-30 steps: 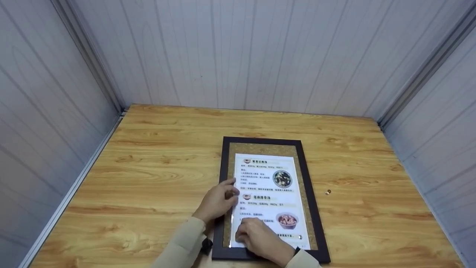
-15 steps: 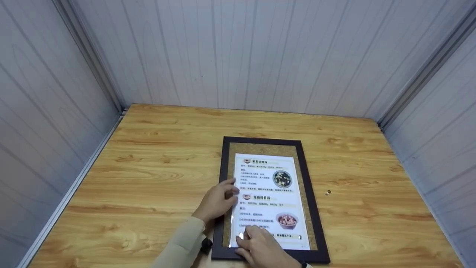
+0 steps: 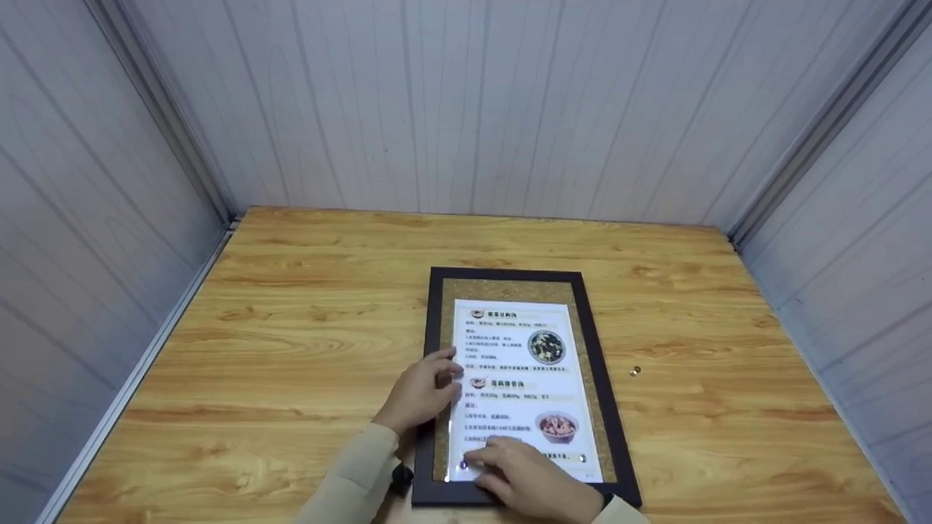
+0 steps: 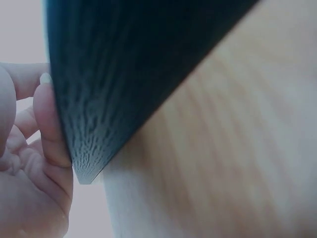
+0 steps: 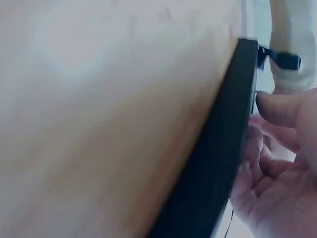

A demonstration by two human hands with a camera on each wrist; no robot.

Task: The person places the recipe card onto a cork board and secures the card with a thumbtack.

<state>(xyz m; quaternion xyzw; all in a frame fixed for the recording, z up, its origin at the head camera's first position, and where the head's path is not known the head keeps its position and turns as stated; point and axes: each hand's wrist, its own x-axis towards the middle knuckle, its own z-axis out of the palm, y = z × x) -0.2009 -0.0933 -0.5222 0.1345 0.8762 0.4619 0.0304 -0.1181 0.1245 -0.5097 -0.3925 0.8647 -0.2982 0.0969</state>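
White sheet (image 3: pixel 513 402) on corkboard (image 3: pixel 510 290) under both hands (image 3: pixel 417 391) (image 3: pixel 537 474)

I see the left hand (image 3: pixel 417 391), its fingers (image 3: pixel 441 358) loosely bent; near its right side, the right hand (image 3: pixel 539 477) has thumb (image 3: pixel 494 485) and forefinger (image 3: pixel 485 455) parted.

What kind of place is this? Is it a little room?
Maybe a small work booth, but I can't be sure. Pale panelled walls stand on three sides of a wood-patterned table, and a framed cork board lies on it.
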